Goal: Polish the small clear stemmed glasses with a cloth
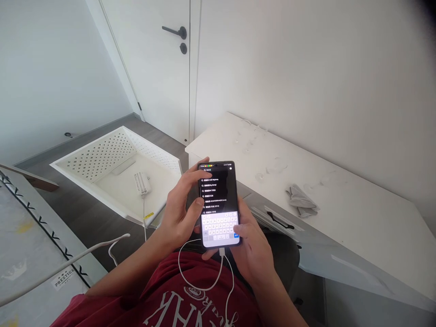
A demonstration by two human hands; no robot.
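A black smartphone [218, 195] is held upright between both hands, over the lap. Its lit screen shows a dark list of search lines with a white keyboard below. My left hand [182, 204] grips the phone's left side, its index finger lying over the top of the screen and its thumb at the left edge. My right hand [254, 243] wraps the lower right side, thumb on the keyboard's right part. The fingers behind the phone are mostly hidden. A white cable [222, 261] is plugged into the phone's bottom edge and loops over the red shirt [200, 295].
On the right a white cabinet top [327, 227] carries a crumpled grey cloth [301, 200]. A white perforated crate [153, 156] on the floor holds a white power strip [142, 184]. A mattress [30, 254] lies at left, crossed by a white cord [85, 252]. Behind stands a door [153, 68].
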